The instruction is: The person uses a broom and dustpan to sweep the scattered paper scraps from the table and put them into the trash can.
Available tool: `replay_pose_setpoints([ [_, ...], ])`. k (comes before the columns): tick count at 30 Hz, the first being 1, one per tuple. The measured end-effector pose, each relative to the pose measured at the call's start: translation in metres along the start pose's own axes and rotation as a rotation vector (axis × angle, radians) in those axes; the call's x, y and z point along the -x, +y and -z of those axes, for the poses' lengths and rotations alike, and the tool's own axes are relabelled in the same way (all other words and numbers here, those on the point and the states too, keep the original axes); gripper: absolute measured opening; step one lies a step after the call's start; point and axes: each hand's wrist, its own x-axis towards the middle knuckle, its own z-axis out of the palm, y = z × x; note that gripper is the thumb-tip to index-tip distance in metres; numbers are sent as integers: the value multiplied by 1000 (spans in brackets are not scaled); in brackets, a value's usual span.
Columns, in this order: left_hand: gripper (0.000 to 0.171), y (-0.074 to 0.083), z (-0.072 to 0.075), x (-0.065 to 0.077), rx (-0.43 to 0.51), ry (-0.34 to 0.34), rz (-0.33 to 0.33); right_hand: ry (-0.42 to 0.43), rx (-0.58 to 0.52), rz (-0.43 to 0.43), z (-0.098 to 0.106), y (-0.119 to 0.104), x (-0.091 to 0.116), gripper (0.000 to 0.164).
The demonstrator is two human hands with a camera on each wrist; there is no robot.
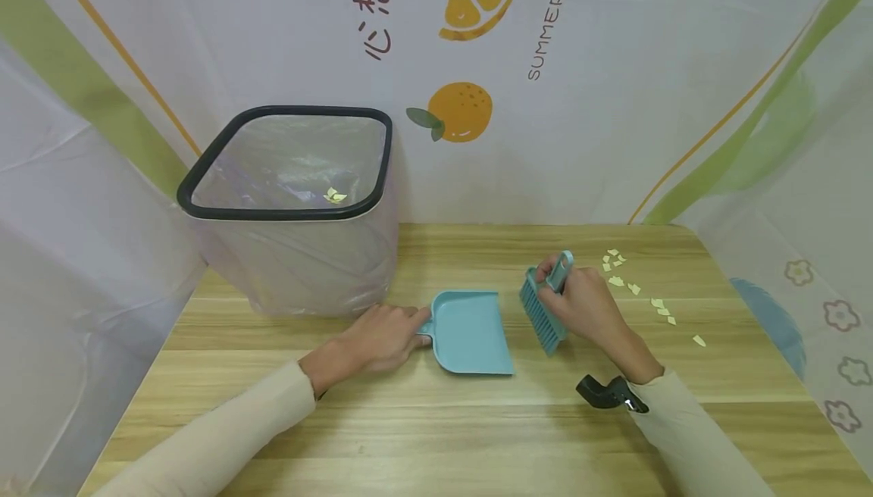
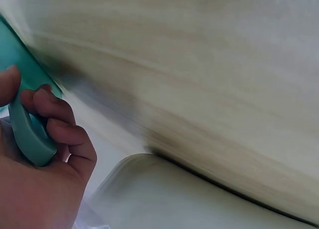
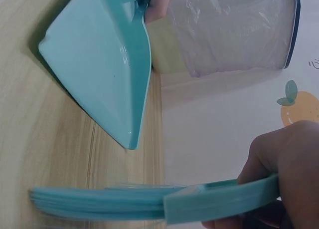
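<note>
My left hand [image 1: 389, 338] grips the short handle of a light blue dustpan [image 1: 470, 334], which lies on the table with its wide edge facing right. In the left wrist view, fingers curl round the dustpan's looped handle [image 2: 31, 134]. Just right of the pan, my right hand [image 1: 580, 300] holds a matching blue hand brush [image 1: 542, 315] by its handle, bristles turned toward the pan. The right wrist view shows the brush [image 3: 114, 203] apart from the dustpan [image 3: 99, 59], whose visible surface is bare. Several small pale yellow scraps [image 1: 616, 281] lie scattered right of the right hand.
A bin [image 1: 327, 266] with a black rim and clear liner stands at the back left, a few yellow scraps [image 1: 334, 195] inside. Behind the wooden table [image 1: 436, 436] hangs a white printed curtain [image 1: 580, 141]. A black strap piece [image 1: 610, 392] sits at the right wrist.
</note>
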Motion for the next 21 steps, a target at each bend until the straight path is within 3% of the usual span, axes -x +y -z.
replay_pose_setpoints([
  [21,26,-3,6,-5,2,-15,-3,-20,5,-5,1,2,0,5],
])
